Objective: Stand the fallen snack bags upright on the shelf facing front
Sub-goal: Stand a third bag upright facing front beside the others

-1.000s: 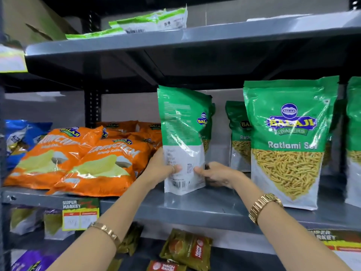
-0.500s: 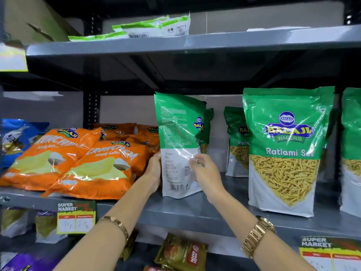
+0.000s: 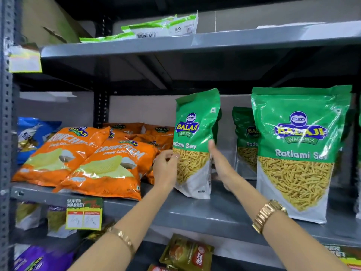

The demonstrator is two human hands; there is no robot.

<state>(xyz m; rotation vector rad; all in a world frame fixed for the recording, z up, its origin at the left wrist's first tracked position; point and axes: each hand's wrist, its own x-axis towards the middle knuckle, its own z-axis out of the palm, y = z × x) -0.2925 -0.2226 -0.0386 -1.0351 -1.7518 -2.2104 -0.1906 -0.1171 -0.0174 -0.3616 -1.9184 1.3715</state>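
Note:
A green Ratlami Sev bag stands upright on the grey middle shelf, its printed front turned towards me. My left hand grips its lower left edge. My right hand lies flat against its right side, fingers stretched up. A larger bag of the same kind stands upright to the right. Another green bag stands behind, between them. On the top shelf, flat green and white bags lie on their sides.
Orange Crunchem chip bags lie stacked at a slant left of the held bag. Blue bags sit at the far left. A price tag hangs from the shelf edge. Brown packets lie on the lower shelf.
The held bag has been turned from showing its back label to showing its printed front. My right hand moved from the bag's front to its right side.

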